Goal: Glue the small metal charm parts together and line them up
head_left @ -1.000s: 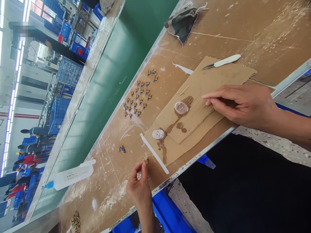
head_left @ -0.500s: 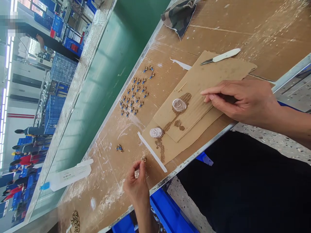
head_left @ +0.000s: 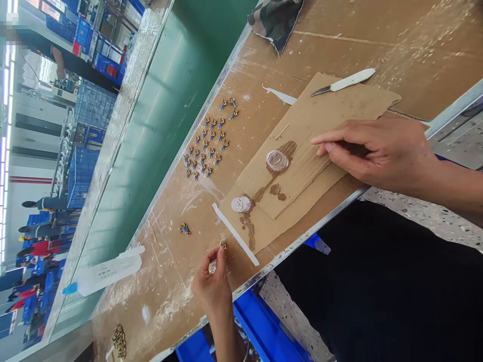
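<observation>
Head view: left hand (head_left: 214, 285) at lower centre still pinches a tiny gold-and-blue figurine (head_left: 223, 246); right hand (head_left: 381, 151), fingers loosely extended, stays flat on brown cardboard sheet (head_left: 302, 166); scene shifted slightly up-left.

Barely a twitch — the left hand (head_left: 214, 285) edges its pinched small figure (head_left: 223, 245) slightly nearer the white strip (head_left: 234, 234).

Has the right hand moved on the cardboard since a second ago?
No. The right hand lies on the same part of the cardboard sheet, just right of the round cap.
</observation>
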